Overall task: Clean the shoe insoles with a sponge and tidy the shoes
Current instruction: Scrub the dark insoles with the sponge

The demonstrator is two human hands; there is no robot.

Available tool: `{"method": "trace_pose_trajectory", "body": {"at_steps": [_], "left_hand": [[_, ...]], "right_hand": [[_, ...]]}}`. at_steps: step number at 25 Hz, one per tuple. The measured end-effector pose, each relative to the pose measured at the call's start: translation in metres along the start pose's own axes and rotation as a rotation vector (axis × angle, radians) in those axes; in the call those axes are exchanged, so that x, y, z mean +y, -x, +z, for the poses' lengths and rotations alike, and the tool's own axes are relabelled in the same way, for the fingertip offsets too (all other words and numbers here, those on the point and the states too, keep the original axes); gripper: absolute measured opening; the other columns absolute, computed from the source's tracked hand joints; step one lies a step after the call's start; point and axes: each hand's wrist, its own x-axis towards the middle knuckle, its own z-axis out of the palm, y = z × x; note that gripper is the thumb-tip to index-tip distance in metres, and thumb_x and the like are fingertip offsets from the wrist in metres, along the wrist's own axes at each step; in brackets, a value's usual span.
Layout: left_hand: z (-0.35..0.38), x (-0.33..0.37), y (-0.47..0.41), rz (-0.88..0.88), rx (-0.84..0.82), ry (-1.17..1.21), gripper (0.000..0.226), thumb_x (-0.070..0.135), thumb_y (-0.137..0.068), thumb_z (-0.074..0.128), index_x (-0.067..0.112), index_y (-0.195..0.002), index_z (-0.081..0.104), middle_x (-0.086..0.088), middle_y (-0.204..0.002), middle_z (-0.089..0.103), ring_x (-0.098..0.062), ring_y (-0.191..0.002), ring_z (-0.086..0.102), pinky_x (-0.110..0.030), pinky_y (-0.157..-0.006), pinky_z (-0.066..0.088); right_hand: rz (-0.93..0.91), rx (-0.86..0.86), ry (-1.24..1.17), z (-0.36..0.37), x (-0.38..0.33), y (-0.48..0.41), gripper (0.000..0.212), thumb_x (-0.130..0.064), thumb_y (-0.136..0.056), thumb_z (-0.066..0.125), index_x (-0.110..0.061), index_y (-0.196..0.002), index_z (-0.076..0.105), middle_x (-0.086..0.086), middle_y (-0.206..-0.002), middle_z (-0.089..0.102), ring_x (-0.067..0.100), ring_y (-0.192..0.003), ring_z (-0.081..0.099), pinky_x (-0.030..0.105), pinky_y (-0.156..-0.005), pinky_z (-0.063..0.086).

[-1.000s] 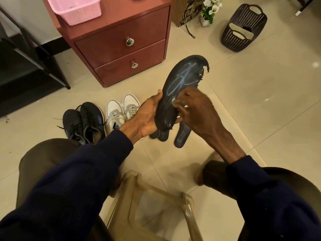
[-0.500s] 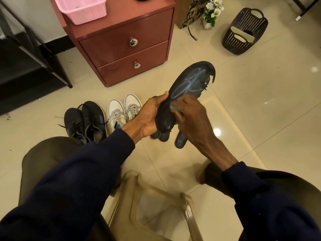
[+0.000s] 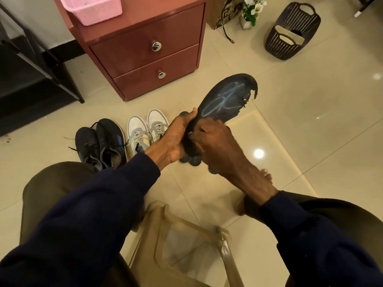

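A dark insole (image 3: 226, 96) with pale streaks and a torn toe edge is held up above the floor. My left hand (image 3: 174, 139) grips its heel end from the left. My right hand (image 3: 215, 143) presses down on the insole's lower half, fingers curled over something almost wholly hidden; only a pale sliver shows at the fingertips. Other dark insoles (image 3: 191, 160) lie on the tiles just under my hands. A black pair of shoes (image 3: 101, 141) and a white pair of shoes (image 3: 146, 129) stand side by side on the floor to the left.
A red two-drawer cabinet (image 3: 145, 52) stands behind the shoes with a pink basket (image 3: 93, 9) on top. A dark plastic basket (image 3: 292, 32) lies at the back right. A beige plastic stool (image 3: 186, 245) is between my knees. A black rack (image 3: 31, 59) fills the left.
My right hand has slid down the insole toward its heel, uncovering more of the streaked upper part. The left hand keeps its grip.
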Motion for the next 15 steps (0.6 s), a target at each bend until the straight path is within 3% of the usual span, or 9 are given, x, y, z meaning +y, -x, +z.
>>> {"method": "trace_pose_trajectory", "body": {"at_steps": [2, 4, 6, 9, 10, 13, 15], "left_hand": [[0.003, 0.000, 0.001, 0.023, -0.022, 0.005, 0.046, 0.040, -0.104, 0.053, 0.004, -0.130, 0.064, -0.016, -0.119, 0.069, -0.029, -0.100, 0.070, -0.042, -0.087, 0.059], [0.002, -0.002, 0.000, 0.018, -0.051, 0.006, 0.050, 0.041, -0.105, 0.050, 0.003, -0.137, 0.059, -0.019, -0.116, 0.070, -0.032, -0.097, 0.071, -0.043, -0.081, 0.059], [0.002, -0.002, -0.001, 0.024, -0.019, 0.007, 0.046, 0.042, -0.104, 0.053, 0.005, -0.131, 0.064, -0.017, -0.116, 0.070, -0.029, -0.098, 0.071, -0.043, -0.084, 0.060], [-0.003, -0.003, -0.002, 0.011, 0.022, -0.013, 0.053, 0.047, -0.100, 0.060, 0.007, -0.134, 0.065, -0.012, -0.124, 0.070, -0.027, -0.109, 0.067, -0.038, -0.097, 0.054], [-0.002, -0.002, -0.002, 0.014, 0.022, -0.011, 0.052, 0.047, -0.100, 0.060, 0.008, -0.133, 0.065, -0.011, -0.122, 0.070, -0.026, -0.108, 0.066, -0.038, -0.096, 0.054], [0.004, -0.003, -0.003, 0.049, -0.025, 0.026, 0.044, 0.043, -0.103, 0.056, 0.007, -0.126, 0.067, -0.014, -0.115, 0.071, -0.028, -0.102, 0.068, -0.043, -0.086, 0.060], [0.006, -0.001, -0.002, 0.063, 0.019, 0.029, 0.051, 0.049, -0.100, 0.060, 0.006, -0.127, 0.067, -0.017, -0.122, 0.071, -0.030, -0.109, 0.068, -0.046, -0.096, 0.057]], "right_hand": [[0.170, 0.136, 0.025, -0.013, 0.025, -0.001, 0.015, 0.004, -0.077, 0.081, 0.000, -0.092, 0.077, 0.017, -0.086, 0.069, 0.034, -0.078, 0.065, 0.036, -0.071, 0.052], [0.358, 0.292, 0.025, -0.022, 0.039, 0.001, 0.015, 0.005, -0.080, 0.079, 0.001, -0.094, 0.076, 0.019, -0.091, 0.069, 0.035, -0.083, 0.067, 0.038, -0.076, 0.055], [0.309, 0.258, 0.021, -0.008, 0.023, 0.001, 0.016, 0.008, -0.076, 0.080, 0.001, -0.090, 0.075, 0.019, -0.087, 0.068, 0.035, -0.080, 0.065, 0.040, -0.071, 0.058], [0.005, -0.004, 0.008, 0.012, -0.007, 0.005, 0.015, 0.004, -0.072, 0.083, -0.002, -0.083, 0.074, 0.015, -0.082, 0.064, 0.033, -0.075, 0.059, 0.045, -0.066, 0.054], [0.019, -0.023, 0.030, 0.007, 0.002, 0.003, 0.014, 0.003, -0.073, 0.082, -0.002, -0.084, 0.075, 0.015, -0.082, 0.064, 0.032, -0.076, 0.059, 0.045, -0.066, 0.053], [0.286, 0.228, -0.009, -0.012, 0.034, 0.004, 0.015, 0.003, -0.081, 0.079, 0.000, -0.096, 0.077, 0.018, -0.092, 0.070, 0.036, -0.085, 0.066, 0.041, -0.074, 0.056], [0.244, 0.206, -0.075, -0.008, 0.020, 0.003, 0.013, 0.005, -0.079, 0.079, 0.000, -0.091, 0.077, 0.017, -0.089, 0.070, 0.034, -0.082, 0.065, 0.037, -0.071, 0.056]]}}
